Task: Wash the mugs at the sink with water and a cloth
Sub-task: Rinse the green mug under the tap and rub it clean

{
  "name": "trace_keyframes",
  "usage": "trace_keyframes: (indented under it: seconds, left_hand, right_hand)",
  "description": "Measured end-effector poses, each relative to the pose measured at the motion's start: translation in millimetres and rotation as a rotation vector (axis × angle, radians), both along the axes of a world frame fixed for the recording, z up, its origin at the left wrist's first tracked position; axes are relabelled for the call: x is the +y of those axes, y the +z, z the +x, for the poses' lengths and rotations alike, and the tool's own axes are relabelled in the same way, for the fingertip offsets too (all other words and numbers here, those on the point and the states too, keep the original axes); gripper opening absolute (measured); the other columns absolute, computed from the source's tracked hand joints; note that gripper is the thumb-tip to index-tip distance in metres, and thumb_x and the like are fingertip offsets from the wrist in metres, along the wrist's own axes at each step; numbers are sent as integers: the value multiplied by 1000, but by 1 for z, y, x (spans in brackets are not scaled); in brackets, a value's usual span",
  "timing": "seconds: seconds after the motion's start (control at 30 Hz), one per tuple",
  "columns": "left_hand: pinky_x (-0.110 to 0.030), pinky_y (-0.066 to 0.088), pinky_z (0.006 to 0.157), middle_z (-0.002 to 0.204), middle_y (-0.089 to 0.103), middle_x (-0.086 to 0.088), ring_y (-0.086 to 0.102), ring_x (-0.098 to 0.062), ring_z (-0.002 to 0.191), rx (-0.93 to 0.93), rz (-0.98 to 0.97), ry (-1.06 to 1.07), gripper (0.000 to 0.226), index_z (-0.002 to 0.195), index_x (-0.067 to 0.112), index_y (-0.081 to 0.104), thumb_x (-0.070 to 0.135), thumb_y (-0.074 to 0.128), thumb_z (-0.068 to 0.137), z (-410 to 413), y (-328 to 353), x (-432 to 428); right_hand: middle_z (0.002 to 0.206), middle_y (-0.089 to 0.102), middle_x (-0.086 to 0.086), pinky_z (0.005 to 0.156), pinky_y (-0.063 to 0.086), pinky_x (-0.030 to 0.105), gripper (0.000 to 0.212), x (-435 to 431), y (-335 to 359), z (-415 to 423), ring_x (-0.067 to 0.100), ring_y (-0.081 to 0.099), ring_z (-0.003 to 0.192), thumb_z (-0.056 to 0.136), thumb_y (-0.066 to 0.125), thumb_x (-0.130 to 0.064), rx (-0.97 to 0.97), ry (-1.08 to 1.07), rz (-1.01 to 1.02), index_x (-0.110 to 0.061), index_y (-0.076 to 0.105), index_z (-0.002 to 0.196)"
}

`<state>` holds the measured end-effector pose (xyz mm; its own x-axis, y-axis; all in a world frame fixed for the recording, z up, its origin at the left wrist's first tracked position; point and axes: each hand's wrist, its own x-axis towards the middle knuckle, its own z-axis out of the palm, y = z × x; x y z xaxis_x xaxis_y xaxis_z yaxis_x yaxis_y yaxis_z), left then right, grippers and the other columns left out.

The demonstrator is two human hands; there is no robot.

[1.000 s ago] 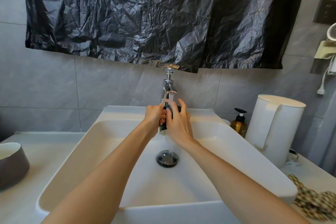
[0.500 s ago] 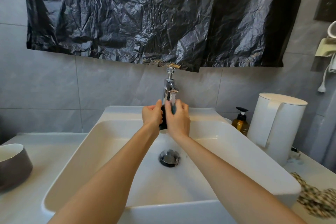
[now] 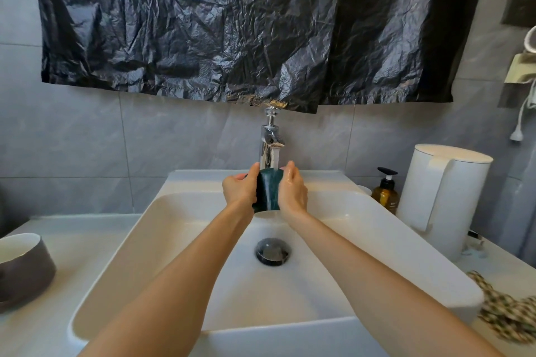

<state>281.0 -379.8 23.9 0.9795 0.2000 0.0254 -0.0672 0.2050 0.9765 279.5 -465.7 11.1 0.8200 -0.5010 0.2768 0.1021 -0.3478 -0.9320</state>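
Soft, even daylight from the right of the frame; the crinkled black plastic sheet [image 3: 246, 26] shows pale sheen. The white ceramic sink [image 3: 185, 243] glows without harsh shadow. Wide-angle bending at edges; lower right corner blurred.

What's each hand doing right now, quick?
Left hand: grips the dark teal mug under the tap.
Right hand: cupped round the mug's other side.

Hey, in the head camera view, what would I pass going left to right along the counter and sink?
grey bowl → left hand → dark green mug → right hand → amber pump bottle → white kettle
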Motion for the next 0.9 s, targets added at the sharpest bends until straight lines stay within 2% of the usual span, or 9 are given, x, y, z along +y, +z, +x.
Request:
trace_keyframes:
  seconds: [0.13,0.2,0.3,0.43,0.53,0.63,0.73,0.8,0.9]
  left_hand:
    - [-28,44,56,54,47,-6,44,-22,54,-15,26,35,42,56,9,51,29,65,90,3,-2,1]
    - [-31,48,58,55,52,-7,49,-22,55,-43,79,9,40,58,7,56,28,64,90,2,-1,-1]
    - [-22,42,47,56,47,-4,45,-17,50,-15,60,-4,38,61,9,54,28,62,92,3,3,1]
    - [-19,34,41,57,41,-3,35,-14,47,53,-21,-16,40,60,13,45,28,62,93,7,5,9]
    - [-14,26,32,46,36,-1,28,-9,31,122,-179,-58,38,63,11,44,26,62,93,7,8,17]
    - [-15,30,31,39,35,3,27,-6,30,127,-170,-148,36,68,9,48,29,56,97,9,9,25]
    - [-20,37,41,59,38,-3,33,-11,48,65,10,-187,35,76,8,43,25,33,105,12,10,22]
    - [-32,51,64,86,48,-10,48,-18,72,-57,347,-189,20,98,6,43,19,28,101,12,9,16]
    - [-45,33,109,137,31,-11,33,-30,127,-182,898,-322,64,138,12,36,38,45,80,7,0,16]
  right_hand:
    - [132,43,3,79,42,36,31,7,-15,-7,29,48,109,103,29,-35,-190,27,-525,-21,52,119]
    - [127,48,0,79,43,35,29,8,-10,-3,27,48,108,100,36,-40,-212,-20,-543,-24,58,110]
    - [102,58,0,80,38,32,34,1,2,3,26,55,102,99,37,-47,-83,12,-116,-21,60,100]
    - [108,61,-3,99,42,38,59,-3,0,1,20,56,105,89,30,-72,77,229,246,-23,57,111]
    - [118,59,5,87,53,51,57,-7,0,-7,28,60,104,80,56,-69,142,384,434,-30,46,119]
    - [122,55,4,77,56,54,69,-11,0,-10,30,59,105,66,79,-56,187,465,536,-34,43,120]
    - [118,54,2,70,58,47,67,-10,4,-12,25,56,99,68,79,-53,184,365,518,-32,44,123]
    - [117,52,3,65,57,43,67,-12,6,-11,23,53,97,70,76,-55,189,298,509,-31,43,124]
    - [120,51,4,72,56,48,66,-19,6,-10,27,50,105,73,73,-55,206,212,487,-33,39,125]
